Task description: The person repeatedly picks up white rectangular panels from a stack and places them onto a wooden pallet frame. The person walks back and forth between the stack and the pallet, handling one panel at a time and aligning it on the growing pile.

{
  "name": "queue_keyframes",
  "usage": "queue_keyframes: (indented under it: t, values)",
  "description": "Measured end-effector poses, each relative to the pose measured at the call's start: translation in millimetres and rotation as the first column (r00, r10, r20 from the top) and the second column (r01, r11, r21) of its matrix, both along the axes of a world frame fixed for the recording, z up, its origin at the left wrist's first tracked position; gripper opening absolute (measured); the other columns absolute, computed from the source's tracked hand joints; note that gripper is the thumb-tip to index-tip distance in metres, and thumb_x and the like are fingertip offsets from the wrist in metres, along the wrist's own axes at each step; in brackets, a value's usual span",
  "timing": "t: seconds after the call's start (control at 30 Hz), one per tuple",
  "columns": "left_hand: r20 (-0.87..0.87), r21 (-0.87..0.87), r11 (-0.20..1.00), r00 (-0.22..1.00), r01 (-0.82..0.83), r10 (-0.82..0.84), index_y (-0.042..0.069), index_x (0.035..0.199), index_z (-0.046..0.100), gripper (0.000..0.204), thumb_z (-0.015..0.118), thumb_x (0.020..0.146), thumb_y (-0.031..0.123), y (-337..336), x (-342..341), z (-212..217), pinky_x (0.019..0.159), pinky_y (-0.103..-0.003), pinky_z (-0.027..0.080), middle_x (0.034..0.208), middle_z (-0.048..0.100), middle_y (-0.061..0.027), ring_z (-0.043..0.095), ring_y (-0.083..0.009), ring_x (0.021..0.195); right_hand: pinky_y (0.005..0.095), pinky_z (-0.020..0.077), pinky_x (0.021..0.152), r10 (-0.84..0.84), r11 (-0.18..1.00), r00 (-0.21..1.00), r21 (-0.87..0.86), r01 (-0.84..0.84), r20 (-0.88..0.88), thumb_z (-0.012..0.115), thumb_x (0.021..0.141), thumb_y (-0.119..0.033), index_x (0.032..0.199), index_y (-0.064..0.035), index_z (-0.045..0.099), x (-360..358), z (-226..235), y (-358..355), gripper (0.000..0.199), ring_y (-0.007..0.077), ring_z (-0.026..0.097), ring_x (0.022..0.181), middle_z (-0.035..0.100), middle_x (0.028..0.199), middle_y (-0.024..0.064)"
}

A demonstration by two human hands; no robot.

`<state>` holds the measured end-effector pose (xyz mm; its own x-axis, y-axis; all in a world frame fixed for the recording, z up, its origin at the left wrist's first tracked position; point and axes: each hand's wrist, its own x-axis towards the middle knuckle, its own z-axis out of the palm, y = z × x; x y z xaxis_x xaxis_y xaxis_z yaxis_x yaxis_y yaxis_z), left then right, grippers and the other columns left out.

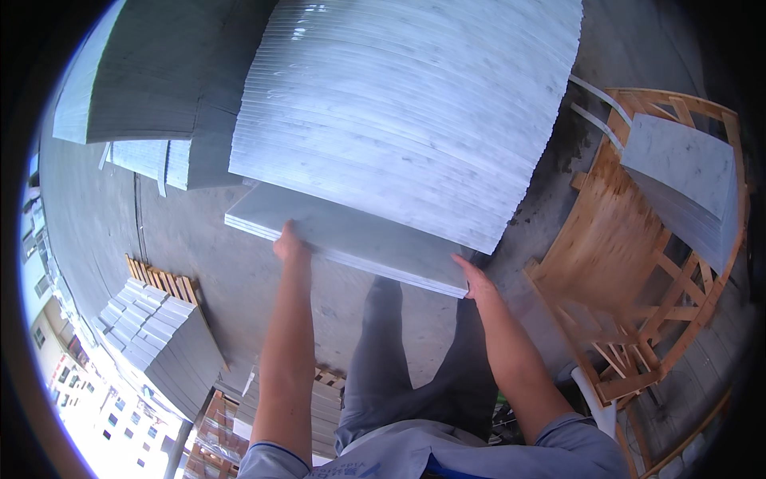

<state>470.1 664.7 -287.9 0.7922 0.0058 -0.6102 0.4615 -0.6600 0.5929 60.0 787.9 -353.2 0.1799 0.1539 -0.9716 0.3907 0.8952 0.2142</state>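
**Two hands drawing a marble slab off the leaning stack**

The person is standing over the concrete floor, both bare arms reaching forward to a pale grey-white marble slab. The left hand is gripping the slab's near long edge toward its left end, fingers curled over and clamped on the stone. The right hand is holding the slab's near right corner, its fingers wrapped under the edge where I cannot see them fully, though they are plainly closed on it.

As I judge it, the lift is only just beginning. The slab is sitting at the foot of the big stack of tiles, sticking out toward the person and offset from the sheets above it, but its far side is lying under or against that stack. It is not yet carried clear, and nothing shows where it is going.

The slab is looking thin, flat and rectangular, with a smooth top, faint grey veining and a lighter cut edge that seems to show more than one layer.

To the right, a wooden crate is holding a few similar slabs leaning on edge. Further stacks of tiles are resting on the floor to the left.
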Motion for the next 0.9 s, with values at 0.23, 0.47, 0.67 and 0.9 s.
queue_keyframes:
  t: [0.23,0.47,0.67,0.9]
  values:
    - [-0.072,-0.171,0.984,0.996,0.045,-0.058,-0.014,0.098,0.056,0.043,0.066,0.074,0.021,25,9,-15,0.067,-0.038,0.050,0.090,0.060,-0.0166,0.060,-0.0256,0.077,0.0367,0.0430,0.089,0.044,0.996,0.999,-0.080,-0.045,-0.014,0.068,0.076,-0.036,0.117,-0.0050,0.054,10,-2,16,0.053,0.0201,0.052,0.108,0.055,0.117,0.0077]
    - [-0.205,-0.254,0.954,0.955,0.158,-0.212,-0.007,0.109,0.052,0.045,0.067,0.074,0.015,44,20,-4,0.087,-0.042,0.047,0.107,0.057,-0.0156,0.057,-0.0289,0.097,0.0364,0.0389,0.094,-0.030,0.986,1.000,-0.162,0.029,-0.003,0.068,0.074,-0.042,0.123,-0.0041,0.050,12,53,18,0.065,0.0217,0.048,0.115,0.048,0.128,0.0091]
    - [-0.291,-0.147,0.976,0.936,0.163,-0.200,-0.007,0.114,0.048,0.049,0.066,0.073,0.014,75,-20,20,0.087,-0.045,0.047,0.112,0.055,-0.0169,0.056,-0.0321,0.099,0.0353,0.0358,0.097,-0.090,0.987,0.995,-0.141,0.083,-0.045,0.065,0.076,-0.043,0.126,-0.0041,0.049,-19,86,83,0.065,0.0229,0.047,0.117,0.046,0.131,0.0114]
    - [-0.453,-0.093,0.969,0.857,0.227,-0.244,-0.008,0.115,0.047,0.049,0.064,0.073,0.012,131,-121,66,0.086,-0.044,0.048,0.110,0.055,-0.0163,0.056,-0.0307,0.098,0.0315,0.0458,0.078,-0.247,0.961,0.948,-0.172,0.214,-0.202,0.064,0.080,-0.034,0.109,-0.0012,0.059,-101,240,160,0.044,0.0202,0.059,0.089,0.061,0.098,0.0087]
